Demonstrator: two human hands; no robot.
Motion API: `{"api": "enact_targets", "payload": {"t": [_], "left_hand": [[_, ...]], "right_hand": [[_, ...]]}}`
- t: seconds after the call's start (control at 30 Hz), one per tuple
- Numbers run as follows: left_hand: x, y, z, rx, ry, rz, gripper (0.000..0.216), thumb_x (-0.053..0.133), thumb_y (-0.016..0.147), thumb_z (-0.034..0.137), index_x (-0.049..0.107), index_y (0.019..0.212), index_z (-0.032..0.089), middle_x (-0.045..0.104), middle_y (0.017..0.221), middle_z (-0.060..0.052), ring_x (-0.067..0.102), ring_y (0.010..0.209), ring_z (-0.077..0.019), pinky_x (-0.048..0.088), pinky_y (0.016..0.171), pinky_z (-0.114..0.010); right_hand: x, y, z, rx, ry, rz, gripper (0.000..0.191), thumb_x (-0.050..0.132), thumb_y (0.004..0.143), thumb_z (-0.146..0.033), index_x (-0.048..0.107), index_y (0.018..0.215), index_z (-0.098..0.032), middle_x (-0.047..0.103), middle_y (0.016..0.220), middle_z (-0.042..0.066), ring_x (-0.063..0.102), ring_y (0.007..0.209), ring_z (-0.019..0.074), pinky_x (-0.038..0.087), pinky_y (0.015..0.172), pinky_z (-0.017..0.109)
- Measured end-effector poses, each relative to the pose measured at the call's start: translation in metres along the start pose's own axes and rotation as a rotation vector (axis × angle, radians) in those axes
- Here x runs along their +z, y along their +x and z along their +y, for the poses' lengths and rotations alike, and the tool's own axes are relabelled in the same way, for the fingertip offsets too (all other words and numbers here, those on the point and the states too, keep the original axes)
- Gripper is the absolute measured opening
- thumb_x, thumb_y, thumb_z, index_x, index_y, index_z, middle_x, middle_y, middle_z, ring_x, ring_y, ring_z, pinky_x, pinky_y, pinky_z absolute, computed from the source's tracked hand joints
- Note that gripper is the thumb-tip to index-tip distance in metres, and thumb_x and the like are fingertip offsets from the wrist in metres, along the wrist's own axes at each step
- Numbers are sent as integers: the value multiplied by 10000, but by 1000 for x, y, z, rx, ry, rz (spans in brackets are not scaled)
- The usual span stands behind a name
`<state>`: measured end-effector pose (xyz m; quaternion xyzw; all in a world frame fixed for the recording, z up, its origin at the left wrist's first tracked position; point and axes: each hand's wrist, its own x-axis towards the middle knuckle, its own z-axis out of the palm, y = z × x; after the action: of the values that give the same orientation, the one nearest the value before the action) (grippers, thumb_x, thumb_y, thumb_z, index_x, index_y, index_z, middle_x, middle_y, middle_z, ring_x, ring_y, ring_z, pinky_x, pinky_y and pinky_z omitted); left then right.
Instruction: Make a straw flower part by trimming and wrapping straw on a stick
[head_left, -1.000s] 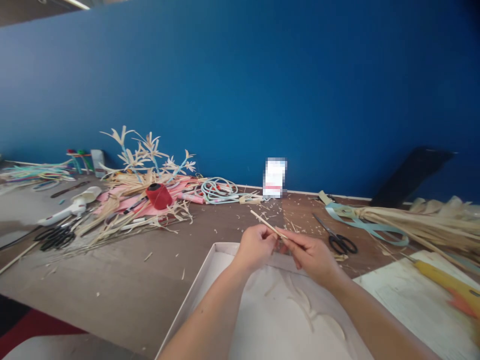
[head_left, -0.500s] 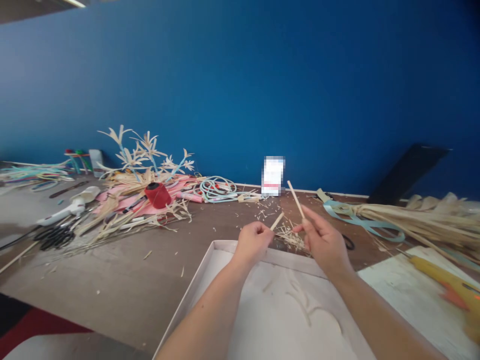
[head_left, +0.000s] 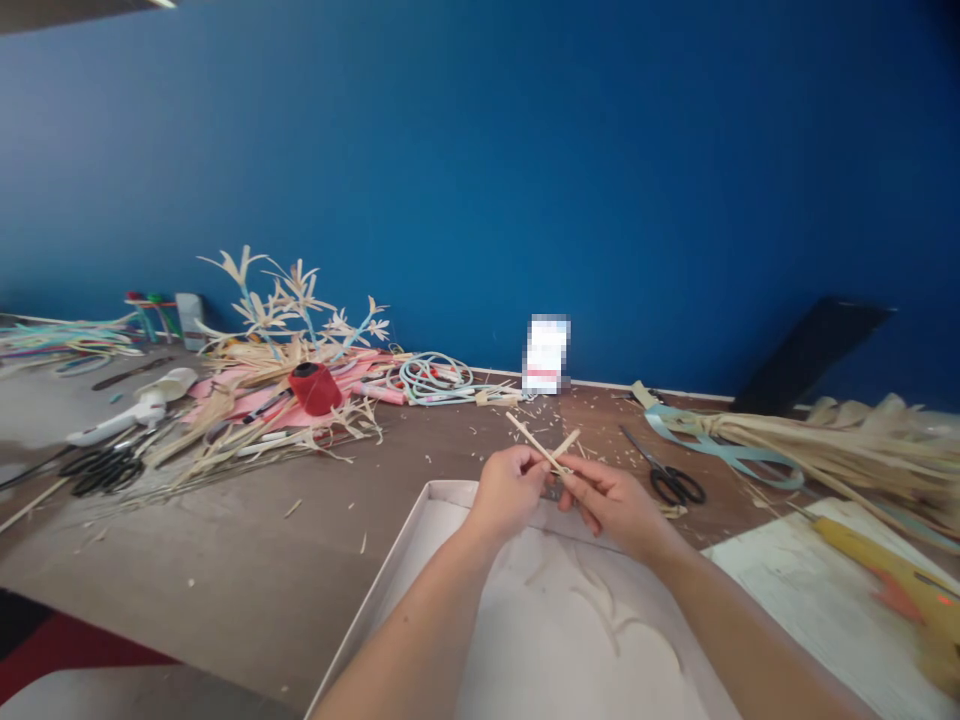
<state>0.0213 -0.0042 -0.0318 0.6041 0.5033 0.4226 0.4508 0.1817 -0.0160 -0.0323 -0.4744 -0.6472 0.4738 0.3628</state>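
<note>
Both my hands meet over the far rim of the shallow white box (head_left: 420, 540). My left hand (head_left: 510, 490) is closed in a pinch on a short pale fibre strip (head_left: 572, 438) that leans up to the right. My right hand (head_left: 619, 505) pinches a longer thin pale stick (head_left: 525, 430), slanting up to the left. Stick and strip cross between my fingertips; whether they are joined there cannot be made out. A few curved pale strips (head_left: 596, 595) lie in the box below.
Black scissors (head_left: 675, 485) lie beyond my right hand. A yellow glue gun (head_left: 862, 555) rests on a white board at right. Leftward are a red thread spool (head_left: 315, 388), pale fibre flowers (head_left: 262, 315) and a white glue gun-like tool (head_left: 131, 415). A lit screen (head_left: 546, 355) stands against the wall.
My right hand has moved left and down to my left hand, bringing its stick across the strip. The scissors behind it have come into fuller view.
</note>
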Motion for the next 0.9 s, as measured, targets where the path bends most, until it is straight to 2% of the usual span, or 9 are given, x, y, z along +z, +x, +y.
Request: {"api": "enact_targets", "payload": {"t": [0.17,0.23,0.33,0.43,0.53,0.67,0.73,0.8,0.9], "left_hand": [[-1,-3,4,5,32,26,178,475,735,299,574,672,165,547,586,24,439,514,-76,323,488,-185],[-1,-4,7,-3,26,40,157,483,712,280,554,636,161,529,575,27,426,519,-75,310,481,-183],[-2,-5,11,-24,-24,51,125,485,668,230,509,573,153,491,551,34,398,512,-67,298,475,-178],[-1,-5,13,-86,-81,25,100,481,648,222,504,577,156,497,543,35,375,479,-60,284,451,-177],[0,-5,12,-138,-100,6,94,484,643,229,526,602,156,537,565,23,376,462,-57,280,437,-176],[0,-4,10,-188,-99,19,145,489,658,251,591,645,148,580,605,-2,388,459,-59,295,438,-181],[-1,-2,9,-207,-88,31,182,484,673,262,623,689,147,591,618,-9,390,459,-63,293,433,-184],[-1,-1,8,-208,-75,33,200,480,685,264,639,723,150,595,620,-8,396,460,-68,289,427,-187],[-1,0,6,-177,-66,30,191,498,699,284,634,708,150,584,597,-2,412,469,-71,303,439,-186]], "right_hand": [[2,-2,-3,-34,-140,68,388,484,835,-351,557,1199,-237,612,679,-11,428,413,68,378,423,201],[2,-4,-3,-136,-233,109,351,472,845,-312,580,1174,-258,630,735,2,532,550,104,443,546,220],[2,-6,-1,-305,-348,176,342,455,850,-244,589,1164,-277,643,841,17,583,752,140,453,710,248],[-1,-6,0,-350,-425,261,352,449,845,-223,590,1162,-279,651,848,20,585,728,140,453,683,244],[-8,-5,0,-290,-419,416,340,472,833,-277,606,1145,-254,660,785,24,562,618,132,449,591,234],[-17,-1,-7,-102,-159,554,445,516,796,-405,556,1192,-208,648,715,27,389,385,79,342,371,214],[-17,-1,-12,-41,65,478,511,533,781,-431,492,1236,-200,630,705,21,377,375,67,314,354,202],[-14,-1,-15,17,241,308,550,538,778,-441,435,1265,-205,617,706,16,399,378,64,280,346,188],[-5,-3,-15,109,305,32,584,544,782,-437,382,1293,-207,618,697,16,443,375,70,232,339,179]]}}
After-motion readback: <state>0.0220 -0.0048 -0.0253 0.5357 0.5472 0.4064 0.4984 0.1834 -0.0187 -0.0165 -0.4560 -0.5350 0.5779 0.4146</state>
